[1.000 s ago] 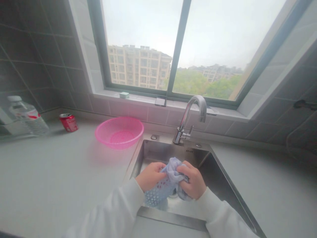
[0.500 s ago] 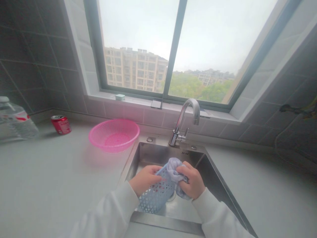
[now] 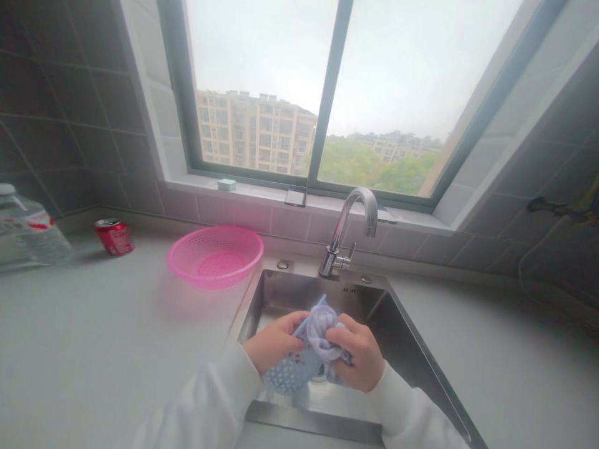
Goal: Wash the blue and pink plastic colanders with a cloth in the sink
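shifted left, the cloth sits against the blue basket, gripped by left hand and right hand

The pale blue plastic mesh basket is largely hidden by the left hand, the right hand and a crumpled lilac cloth. The round steel sink drain shows only as a sliver beneath it. A clear plastic water bottle and a dark wall fitting are cut off by the picture's sides. A small dark object on the white windowsill may be a clip, but it is too small to tell.
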### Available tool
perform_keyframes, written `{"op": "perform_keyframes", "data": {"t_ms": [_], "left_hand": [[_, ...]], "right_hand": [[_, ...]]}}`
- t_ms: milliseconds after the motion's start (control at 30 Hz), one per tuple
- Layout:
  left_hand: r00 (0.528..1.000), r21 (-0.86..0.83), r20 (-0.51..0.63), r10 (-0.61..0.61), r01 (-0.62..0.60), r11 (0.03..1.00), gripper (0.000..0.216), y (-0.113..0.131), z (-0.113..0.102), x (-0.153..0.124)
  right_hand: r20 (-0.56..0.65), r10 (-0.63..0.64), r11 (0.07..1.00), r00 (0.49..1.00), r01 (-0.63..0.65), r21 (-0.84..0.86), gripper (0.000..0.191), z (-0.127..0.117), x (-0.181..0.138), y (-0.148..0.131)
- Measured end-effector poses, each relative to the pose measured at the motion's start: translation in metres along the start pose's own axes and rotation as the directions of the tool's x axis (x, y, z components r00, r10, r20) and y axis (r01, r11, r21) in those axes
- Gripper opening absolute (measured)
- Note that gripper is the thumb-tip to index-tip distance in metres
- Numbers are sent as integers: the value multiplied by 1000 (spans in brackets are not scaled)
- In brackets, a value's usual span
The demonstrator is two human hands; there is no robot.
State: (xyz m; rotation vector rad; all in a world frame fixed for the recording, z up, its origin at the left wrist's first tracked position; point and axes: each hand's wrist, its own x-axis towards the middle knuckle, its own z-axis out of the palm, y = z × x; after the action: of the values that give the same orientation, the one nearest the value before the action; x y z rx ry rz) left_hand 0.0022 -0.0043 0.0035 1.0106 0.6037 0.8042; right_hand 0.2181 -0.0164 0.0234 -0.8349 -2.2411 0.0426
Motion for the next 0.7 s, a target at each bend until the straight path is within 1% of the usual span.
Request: {"op": "perform_keyframes", "data": {"t_ms": [33,100,200,267,300,367,467,533,600,700], "left_hand": [[1000,36,3,24,-24,999,66,-1,0,1],[999,101,21,41,-43,994,65,-2,0,2],[999,130,45,25,-31,991,66,-2,2,1],[999,118,46,27,-32,992,68,-2,3,0],[998,115,42,36,-40,993,69,-3,2,0],[997,135,27,67,-70,988,69,-5,1,1],[993,202,6,121,-120,972,67,-7,-4,3],[991,230,3,135,-132,964,66,-8,-6,3],[992,227,7,127,-126,966,66,-7,-7,3],[996,187,7,90,-90,978,68,-5,-3,2]], "right_hand": [[12,7,1000,1000,-7,8,13,1,0,0],[-6,96,995,995,-96,19,16,0,0,12],[-96,274,961,957,-275,4,18,-5,-2,39],[-138,327,943,935,-332,-11,19,-8,-3,49],[-144,328,943,934,-333,-15,19,-8,-3,49],[-118,274,961,954,-277,-9,20,-6,-3,39],[-11,116,993,993,-116,33,19,1,-2,13],[49,57,997,997,-59,54,18,3,-1,3],[50,88,995,995,-90,52,17,3,-1,7],[-35,232,973,972,-231,17,19,-2,-2,29]]}}
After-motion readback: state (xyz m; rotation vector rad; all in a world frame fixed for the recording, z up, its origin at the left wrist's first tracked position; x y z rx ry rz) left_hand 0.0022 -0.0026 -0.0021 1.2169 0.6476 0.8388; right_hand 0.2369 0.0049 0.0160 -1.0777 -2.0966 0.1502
